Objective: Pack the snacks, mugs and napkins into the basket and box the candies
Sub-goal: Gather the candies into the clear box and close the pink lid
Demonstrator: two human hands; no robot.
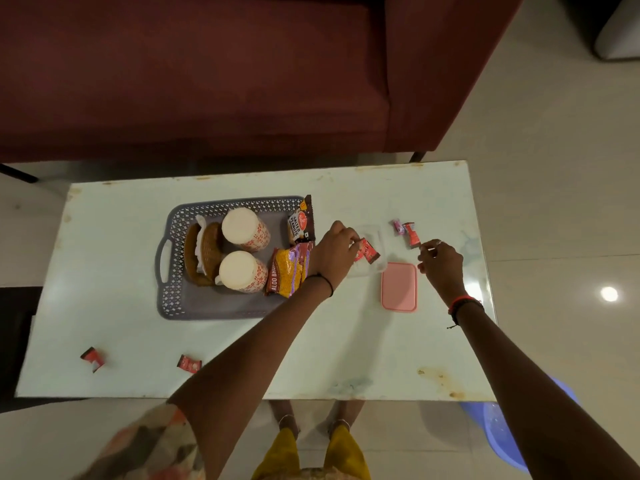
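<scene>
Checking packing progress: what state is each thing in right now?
Basket: loaded with mugs, snacks, napkins.
Two mugs: upside down in basket.
Clear box: open, candy inside.
Pink lid: off, flat on table.
Left hand: lowering red candy into box.
Right hand: reaching for candies.
Two red candies: loose at near edge.

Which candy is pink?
The small pink candy at the far right of the table, beside a red candy. All other candies are red.
</scene>
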